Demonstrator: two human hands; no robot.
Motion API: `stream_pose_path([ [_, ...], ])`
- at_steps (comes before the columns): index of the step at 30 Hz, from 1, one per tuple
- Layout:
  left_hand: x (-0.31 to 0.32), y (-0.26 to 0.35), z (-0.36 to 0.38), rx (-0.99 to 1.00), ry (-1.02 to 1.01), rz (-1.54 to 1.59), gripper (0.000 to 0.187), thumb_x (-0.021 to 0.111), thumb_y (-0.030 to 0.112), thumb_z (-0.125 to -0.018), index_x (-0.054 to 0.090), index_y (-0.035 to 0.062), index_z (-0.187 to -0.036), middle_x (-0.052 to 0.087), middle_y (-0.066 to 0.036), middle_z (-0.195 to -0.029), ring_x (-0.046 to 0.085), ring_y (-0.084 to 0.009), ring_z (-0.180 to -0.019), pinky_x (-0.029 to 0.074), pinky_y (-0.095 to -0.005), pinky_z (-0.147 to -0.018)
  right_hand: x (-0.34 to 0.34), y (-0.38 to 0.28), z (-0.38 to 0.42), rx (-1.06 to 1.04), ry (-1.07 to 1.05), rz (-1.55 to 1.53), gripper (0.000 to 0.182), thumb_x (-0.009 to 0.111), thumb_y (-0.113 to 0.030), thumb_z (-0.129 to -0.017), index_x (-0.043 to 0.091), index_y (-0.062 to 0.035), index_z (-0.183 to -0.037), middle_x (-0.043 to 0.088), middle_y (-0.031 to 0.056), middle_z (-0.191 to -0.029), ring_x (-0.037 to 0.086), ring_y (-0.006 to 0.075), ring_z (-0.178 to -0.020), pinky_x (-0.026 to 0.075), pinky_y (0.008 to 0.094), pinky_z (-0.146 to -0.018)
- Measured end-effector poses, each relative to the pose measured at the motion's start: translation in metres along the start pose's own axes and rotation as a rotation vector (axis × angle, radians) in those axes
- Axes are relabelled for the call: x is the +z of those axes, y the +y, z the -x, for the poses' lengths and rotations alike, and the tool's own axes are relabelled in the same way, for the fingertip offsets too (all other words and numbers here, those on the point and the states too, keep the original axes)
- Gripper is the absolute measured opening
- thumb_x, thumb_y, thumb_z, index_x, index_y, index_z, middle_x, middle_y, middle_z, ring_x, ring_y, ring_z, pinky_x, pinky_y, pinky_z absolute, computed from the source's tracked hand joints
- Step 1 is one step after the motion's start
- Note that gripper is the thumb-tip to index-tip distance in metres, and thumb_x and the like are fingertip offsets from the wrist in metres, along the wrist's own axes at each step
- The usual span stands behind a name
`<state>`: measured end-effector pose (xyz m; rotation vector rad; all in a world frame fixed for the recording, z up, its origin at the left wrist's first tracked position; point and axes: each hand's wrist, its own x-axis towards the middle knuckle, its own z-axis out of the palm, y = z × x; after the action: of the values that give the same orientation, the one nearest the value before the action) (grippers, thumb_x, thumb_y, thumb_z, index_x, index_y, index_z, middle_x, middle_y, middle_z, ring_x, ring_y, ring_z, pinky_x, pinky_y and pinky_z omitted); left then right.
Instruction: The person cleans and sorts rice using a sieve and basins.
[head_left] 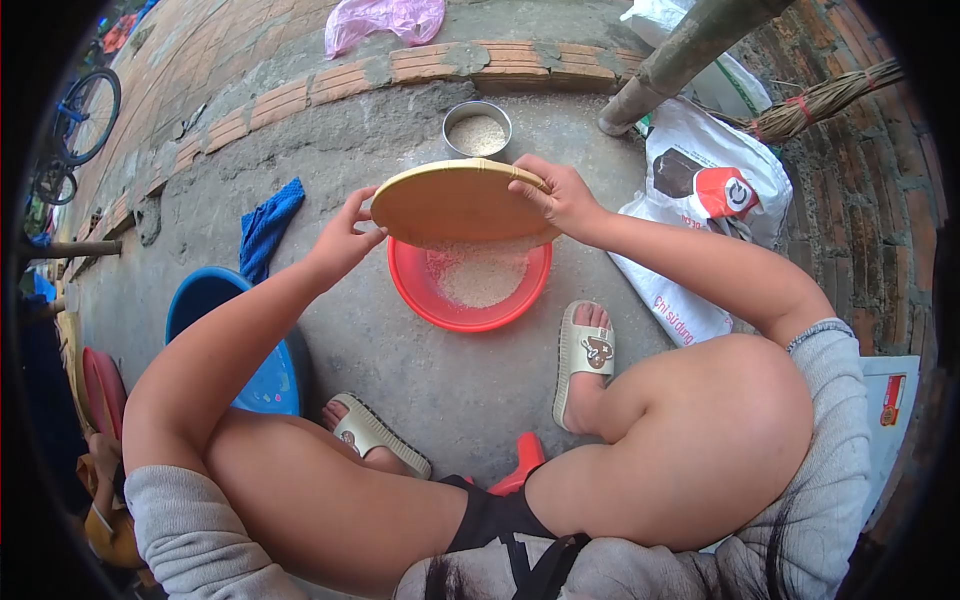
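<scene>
My left hand holds the left edge of a round, woven winnowing tray, with the fingers at its rim. On the opposite edge, my right hand grips the rim with the thumb on the inner side. The tray is tilted steeply down toward me, its lower edge over a red plastic basin. Pale grains that look like rice lie in this basin, and some are at the tray's lower edge. Just beyond the tray stands a round metal bowl with similar grains inside.
A blue tub and a blue cloth are at left. White printed sacks lie at right beside a thick pole. Past a low brick edge lies a pink plastic bag. My sandalled feet flank the near floor.
</scene>
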<state>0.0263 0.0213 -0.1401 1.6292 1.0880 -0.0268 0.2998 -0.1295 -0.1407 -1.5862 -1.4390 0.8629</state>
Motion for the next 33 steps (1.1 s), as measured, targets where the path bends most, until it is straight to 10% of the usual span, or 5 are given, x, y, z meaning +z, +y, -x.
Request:
stream_pose_path([
  [5, 0.002, -0.009, -0.001, 0.407, 0.060, -0.522, 0.048, 0.056, 0.007, -0.079, 0.043, 0.0156, -0.124, 0.061, -0.013, -0.104, 0.061, -0.0291, -0.090, 0.047, -0.0365, -0.077, 0.009, -0.008, 0.004, -0.266, -0.047, 0.156, 0.025, 0.060, -0.027, -0.083, 0.052, -0.0050, -0.092, 0.055, 0.0106, -0.084, 0.056, 0.0290, -0.078, 0.044, 0.0353, -0.066],
  [18, -0.006, 0.004, 0.031, 0.628, 0.038, -0.860, 0.037, 0.056, 0.005, -0.074, 0.049, 0.0165, -0.109, 0.058, -0.013, -0.087, 0.058, -0.0328, -0.080, 0.046, -0.0412, -0.066, 0.001, -0.030, 0.016, -0.867, -0.262, 0.499, 0.046, 0.066, -0.012, -0.066, 0.047, -0.0020, -0.106, 0.055, 0.0130, -0.096, 0.058, 0.0297, -0.084, 0.049, 0.0363, -0.070],
  [33, -0.029, -0.005, 0.078, 0.577, 0.376, -0.789, 0.030, 0.058, -0.002, -0.069, 0.058, 0.0106, -0.096, 0.061, -0.009, -0.091, 0.059, -0.0307, -0.084, 0.047, -0.0350, -0.068, 0.020, -0.056, 0.013, -0.851, -0.169, 0.573, 0.054, 0.068, -0.010, -0.067, 0.046, -0.0066, -0.117, 0.049, 0.0140, -0.113, 0.051, 0.0325, -0.100, 0.043, 0.0412, -0.084],
])
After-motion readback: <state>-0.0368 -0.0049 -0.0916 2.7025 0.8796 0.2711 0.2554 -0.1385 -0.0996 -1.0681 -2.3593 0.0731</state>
